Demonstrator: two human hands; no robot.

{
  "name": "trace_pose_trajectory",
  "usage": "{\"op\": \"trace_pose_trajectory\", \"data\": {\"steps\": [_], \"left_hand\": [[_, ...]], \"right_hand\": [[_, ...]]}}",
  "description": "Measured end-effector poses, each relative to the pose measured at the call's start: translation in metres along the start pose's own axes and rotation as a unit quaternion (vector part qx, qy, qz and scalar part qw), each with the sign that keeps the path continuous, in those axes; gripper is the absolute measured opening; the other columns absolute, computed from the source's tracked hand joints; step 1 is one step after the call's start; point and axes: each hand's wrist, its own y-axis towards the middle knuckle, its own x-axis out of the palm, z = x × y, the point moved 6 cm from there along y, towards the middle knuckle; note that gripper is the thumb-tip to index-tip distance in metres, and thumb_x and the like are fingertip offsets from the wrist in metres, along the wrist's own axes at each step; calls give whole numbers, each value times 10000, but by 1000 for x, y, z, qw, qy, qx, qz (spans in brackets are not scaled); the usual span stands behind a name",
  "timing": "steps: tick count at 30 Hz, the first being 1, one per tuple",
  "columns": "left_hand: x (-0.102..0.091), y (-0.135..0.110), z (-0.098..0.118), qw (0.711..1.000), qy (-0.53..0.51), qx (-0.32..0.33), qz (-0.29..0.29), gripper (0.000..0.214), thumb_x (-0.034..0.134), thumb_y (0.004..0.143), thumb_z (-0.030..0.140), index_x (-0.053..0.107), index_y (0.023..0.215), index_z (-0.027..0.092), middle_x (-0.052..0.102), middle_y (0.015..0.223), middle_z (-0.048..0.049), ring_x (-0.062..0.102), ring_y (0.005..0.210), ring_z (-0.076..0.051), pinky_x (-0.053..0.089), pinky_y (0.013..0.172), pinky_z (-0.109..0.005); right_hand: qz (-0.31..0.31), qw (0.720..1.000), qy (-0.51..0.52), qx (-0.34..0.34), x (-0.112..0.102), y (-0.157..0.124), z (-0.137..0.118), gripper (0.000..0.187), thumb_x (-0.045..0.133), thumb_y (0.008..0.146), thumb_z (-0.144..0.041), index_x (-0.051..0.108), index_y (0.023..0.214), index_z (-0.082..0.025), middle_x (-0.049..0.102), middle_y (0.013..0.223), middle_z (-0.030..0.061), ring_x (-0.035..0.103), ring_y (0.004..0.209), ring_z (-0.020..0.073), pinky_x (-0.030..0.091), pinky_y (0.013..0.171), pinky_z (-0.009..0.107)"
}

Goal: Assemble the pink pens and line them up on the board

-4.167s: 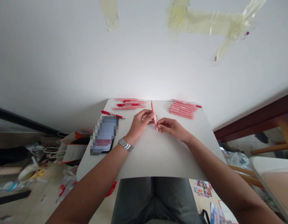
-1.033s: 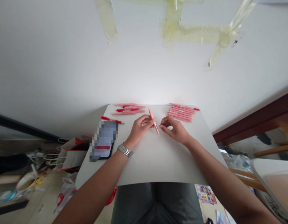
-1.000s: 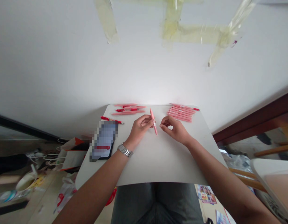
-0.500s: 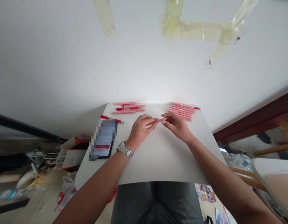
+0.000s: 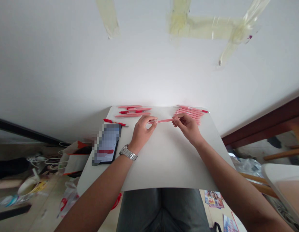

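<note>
A slim pink pen (image 5: 165, 120) is stretched level between my two hands above the table. My left hand (image 5: 142, 130), with a metal watch on its wrist, is closed in a pinch at the pen's left end; the exact part between those fingertips is too small to make out. At the other end, my right hand (image 5: 188, 129) has thumb and fingers pressed on the pen. Just beyond my right hand lies a row of several pink pens (image 5: 190, 113). Several loose pink and red pens (image 5: 133, 112) lie at the table's back left.
A phone (image 5: 107, 145) with a blurred screen lies on the left of the white table (image 5: 164, 167), with red pen parts (image 5: 115, 122) above it. Behind the table rises a white wall (image 5: 149, 71). Bags (image 5: 75, 161) sit on the floor at left, a white chair (image 5: 282, 177) at right.
My right hand has shifted slightly right and now grips the pen's right end. My left fingers have slid back to its left end, so more of the pen shows between the hands.
</note>
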Motion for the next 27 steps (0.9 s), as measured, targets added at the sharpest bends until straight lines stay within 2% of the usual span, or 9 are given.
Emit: {"op": "trace_pose_trajectory", "data": {"steps": [7, 10, 14, 20, 24, 27], "left_hand": [[3, -1, -16, 999, -3, -49, -11, 252, 622, 1026, 419, 750, 1146, 237, 734, 1066, -67, 647, 859, -187, 507, 794, -307], [5, -1, -17, 999, -16, -40, -16, 229, 626, 1025, 413, 742, 1107, 234, 728, 1090, -73, 653, 902, -195, 514, 829, -314], [5, 1, -11, 999, -21, -16, -30, 187, 631, 1025, 376, 734, 1082, 230, 712, 1057, -65, 648, 926, -193, 518, 837, -307], [12, -3, 0, 997, -6, 5, -73, 163, 615, 1040, 341, 742, 1076, 245, 699, 1046, -52, 668, 935, -188, 530, 885, -320], [19, -6, 2, 995, 5, 25, -95, 139, 644, 1028, 321, 756, 1056, 243, 702, 1022, -63, 678, 965, -213, 540, 922, -362], [22, -7, 3, 994, 17, 41, -104, 110, 666, 1019, 300, 757, 1045, 244, 702, 1012, -56, 678, 980, -214, 538, 928, -371]], "right_hand": [[17, 1000, 5, 9, -5, 3, 2, 407, 760, 919, -595, 663, 1017, -212, 704, 863, 38, 692, 772, 183, 621, 752, 375], [10, 1000, -21, 6, -5, 3, 2, 381, 741, 937, -576, 657, 1020, -214, 700, 886, 41, 695, 809, 188, 614, 766, 368], [-3, 993, -117, -25, -6, 1, -4, 302, 688, 988, -521, 668, 1015, -221, 731, 987, 59, 716, 911, 206, 610, 853, 386], [-72, 955, -262, -116, 7, -5, -17, 220, 644, 1029, -440, 732, 1101, -252, 744, 1083, 96, 696, 1043, 263, 632, 890, 432], [-108, 936, -304, -143, 16, -9, -19, 188, 643, 1037, -390, 761, 1054, -245, 755, 998, 89, 692, 946, 254, 621, 895, 451], [-126, 941, -287, -125, 18, -10, -16, 202, 626, 1046, -385, 765, 1051, -240, 759, 978, 83, 695, 898, 234, 629, 816, 403]]}}
